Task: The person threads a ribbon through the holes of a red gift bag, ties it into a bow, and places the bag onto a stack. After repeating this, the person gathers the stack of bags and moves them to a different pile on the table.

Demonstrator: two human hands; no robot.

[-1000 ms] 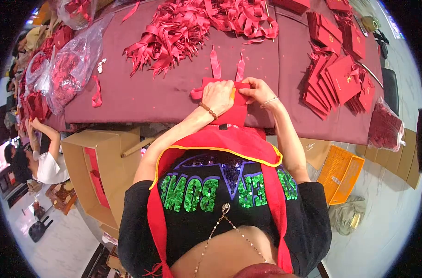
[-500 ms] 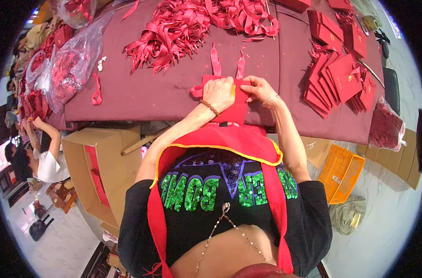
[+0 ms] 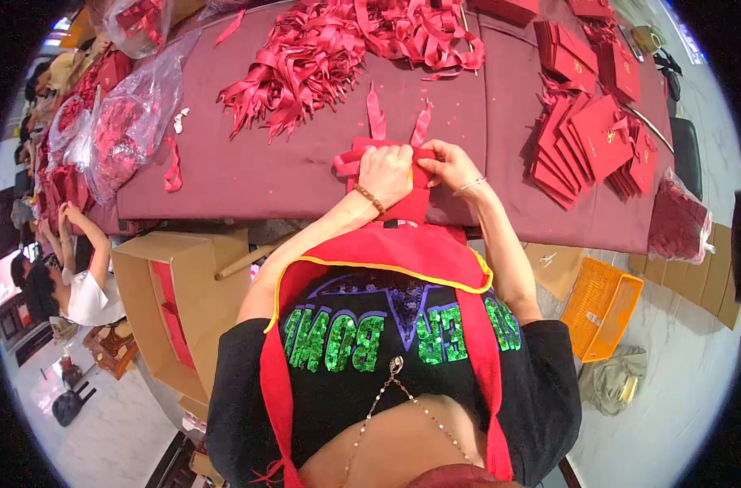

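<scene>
Near edge, maroon cloth-covered table [image 3: 248, 175]: left hand [image 3: 386, 175] curls over a flat red card piece [image 3: 413, 205], its grasp hidden; right hand [image 3: 450, 166] pinches the side. Even pressure should keep it square, red satin ribbons [image 3: 376, 115] lying beyond.

Left grip [image 3: 386, 173] — curled on red piece [image 3: 403, 207] | right grip [image 3: 451, 167] — at its edge | ribbons [image 3: 305, 73] beyond

Pale veined floor [image 3: 102, 447]; worktop [image 3: 248, 187] maroon-covered; black chair [image 3: 686, 159] beyond its right end; dark stool [image 3: 68, 404] left.
</scene>
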